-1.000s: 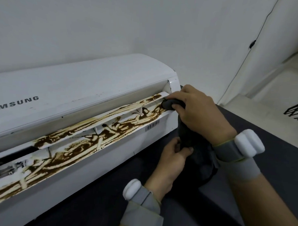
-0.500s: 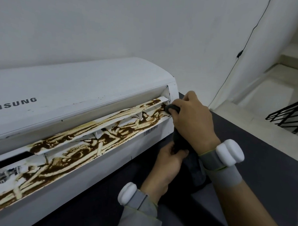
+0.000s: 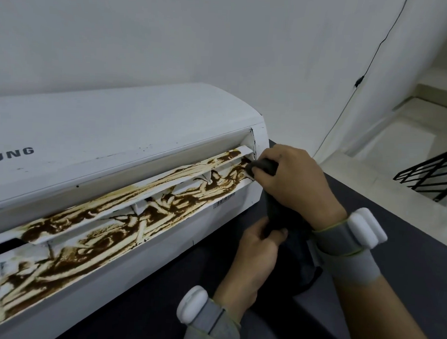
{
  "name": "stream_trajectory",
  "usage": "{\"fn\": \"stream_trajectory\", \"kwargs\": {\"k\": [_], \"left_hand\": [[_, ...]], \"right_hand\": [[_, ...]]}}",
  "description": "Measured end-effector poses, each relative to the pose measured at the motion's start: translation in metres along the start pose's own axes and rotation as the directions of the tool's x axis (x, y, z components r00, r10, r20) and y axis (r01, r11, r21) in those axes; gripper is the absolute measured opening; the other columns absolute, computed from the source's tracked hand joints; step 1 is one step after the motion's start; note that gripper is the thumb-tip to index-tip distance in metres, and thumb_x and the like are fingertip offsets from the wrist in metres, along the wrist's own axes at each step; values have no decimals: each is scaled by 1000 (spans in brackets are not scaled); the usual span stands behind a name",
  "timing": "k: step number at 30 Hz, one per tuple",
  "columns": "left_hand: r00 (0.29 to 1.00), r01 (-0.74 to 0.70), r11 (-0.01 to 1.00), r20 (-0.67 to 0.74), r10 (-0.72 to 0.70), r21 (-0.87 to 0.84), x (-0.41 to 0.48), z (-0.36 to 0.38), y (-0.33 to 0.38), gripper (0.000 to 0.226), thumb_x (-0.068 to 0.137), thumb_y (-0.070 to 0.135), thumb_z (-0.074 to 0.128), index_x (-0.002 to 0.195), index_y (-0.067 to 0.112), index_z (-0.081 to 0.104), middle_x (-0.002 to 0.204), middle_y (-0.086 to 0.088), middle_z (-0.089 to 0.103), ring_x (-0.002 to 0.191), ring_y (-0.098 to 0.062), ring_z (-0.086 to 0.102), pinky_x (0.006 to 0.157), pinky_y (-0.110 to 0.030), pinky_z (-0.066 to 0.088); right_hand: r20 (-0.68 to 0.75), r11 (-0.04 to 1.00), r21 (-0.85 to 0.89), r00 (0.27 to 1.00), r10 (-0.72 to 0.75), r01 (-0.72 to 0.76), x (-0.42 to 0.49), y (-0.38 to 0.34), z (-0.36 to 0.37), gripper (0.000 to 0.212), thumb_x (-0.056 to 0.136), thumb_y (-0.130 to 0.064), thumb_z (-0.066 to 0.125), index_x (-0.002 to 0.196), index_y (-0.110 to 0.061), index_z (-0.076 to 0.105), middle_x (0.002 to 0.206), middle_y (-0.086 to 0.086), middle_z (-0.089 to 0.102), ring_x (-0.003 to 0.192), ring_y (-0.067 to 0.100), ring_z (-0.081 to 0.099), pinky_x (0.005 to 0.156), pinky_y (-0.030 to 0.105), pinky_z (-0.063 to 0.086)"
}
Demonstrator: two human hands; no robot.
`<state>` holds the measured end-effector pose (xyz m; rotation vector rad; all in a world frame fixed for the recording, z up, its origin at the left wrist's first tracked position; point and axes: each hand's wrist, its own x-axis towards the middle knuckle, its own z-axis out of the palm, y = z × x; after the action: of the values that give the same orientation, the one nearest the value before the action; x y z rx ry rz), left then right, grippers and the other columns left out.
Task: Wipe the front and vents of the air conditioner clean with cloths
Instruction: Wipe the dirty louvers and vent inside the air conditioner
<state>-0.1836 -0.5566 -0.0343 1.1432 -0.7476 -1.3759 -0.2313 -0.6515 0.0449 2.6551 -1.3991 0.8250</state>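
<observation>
A white Samsung air conditioner [image 3: 111, 138] lies lengthwise on a dark worktop [image 3: 408, 257] against a white wall. Its vent louvers [image 3: 144, 201] are smeared with brown grime along their whole visible length. The right hand [image 3: 296, 188] has its fingers curled round a wad of dark cloth [image 3: 265, 166], pressing it against the right end of the vent. The rest of the cloth hangs down from that hand, and the left hand [image 3: 257, 252] pinches this lower part between thumb and fingers, just in front of the unit's lower edge. Both wrists wear grey bands carrying white pods
</observation>
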Motion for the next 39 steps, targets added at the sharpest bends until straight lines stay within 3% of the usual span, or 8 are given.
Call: {"fn": "stream_trajectory", "kwargs": {"k": [4, 8, 13, 17, 19, 21, 31, 39], "left_hand": [[1000, 7, 1000, -10, -7, 10, 1, -2, 1, 24, 93, 17, 53, 95, 34, 70, 96, 9, 73, 94, -12, 68, 88, -35, 53], [1000, -14, 1000, -13, 14, 17, 2, -11, 8, 23, 93, 15, 55, 101, 32, 68, 98, 11, 73, 90, -7, 68, 79, -26, 54], [987, -139, 988, -69, 143, 66, 1, -17, 13, 36, 93, 10, 54, 103, 45, 60, 107, 19, 67, 100, 1, 62, 87, -21, 50], [983, -174, 982, -54, 178, 71, 0, -18, 9, 39, 93, 2, 49, 105, 37, 63, 101, 15, 70, 94, 2, 64, 76, -14, 51], [984, -168, 982, -51, 173, 89, 1, -17, 8, 36, 92, 3, 50, 107, 33, 65, 99, 13, 70, 89, 3, 64, 70, -12, 51], [986, -154, 983, -56, 160, 95, 2, -17, 7, 36, 92, 2, 50, 108, 31, 65, 99, 12, 70, 87, 4, 64, 69, -12, 51], [977, -185, 978, -88, 193, 96, 0, -17, 7, 37, 93, 0, 47, 96, 30, 68, 94, 11, 72, 90, -3, 66, 73, -16, 51], [979, -180, 977, -78, 189, 112, 2, -23, 11, 38, 93, 7, 50, 86, 37, 71, 92, 7, 73, 87, -8, 68, 71, -20, 54]], "right_hand": [[-34, 1000, 13, 999, 19, -19, 3, -6, 4, 17, 85, -33, 59, 92, -19, 66, 87, -4, 59, 77, 18, 55, 65, 34, 48], [-33, 999, -15, 999, 31, -32, 0, -4, 2, 16, 84, -35, 59, 91, -22, 66, 84, -5, 57, 74, 19, 55, 61, 30, 44], [-138, 997, 3, 988, 73, -73, -5, -18, 6, 17, 87, -34, 61, 95, -21, 55, 95, -4, 55, 78, 22, 55, 62, 30, 42], [47, 999, -22, 998, 35, -34, -15, -14, -2, 29, 90, -38, 58, 116, -25, 57, 107, 3, 43, 85, 22, 51, 69, 32, 46], [194, 995, -53, 977, 89, -80, -21, -12, -8, 38, 93, -36, 51, 131, -36, 48, 107, 5, 38, 92, 27, 49, 78, 37, 49], [299, 985, -144, 945, 134, -94, -25, -12, -10, 46, 96, -30, 41, 140, -42, 34, 100, 5, 36, 88, 28, 49, 76, 37, 48], [302, 987, -138, 946, 117, -78, -17, -22, -8, 52, 97, -22, 34, 144, -42, 26, 97, 6, 39, 77, 29, 50, 65, 35, 43], [444, 994, -63, 889, 109, -90, -4, -22, -15, 50, 96, -26, 31, 146, -35, 28, 90, 0, 48, 71, 17, 47, 64, 31, 40]]}}
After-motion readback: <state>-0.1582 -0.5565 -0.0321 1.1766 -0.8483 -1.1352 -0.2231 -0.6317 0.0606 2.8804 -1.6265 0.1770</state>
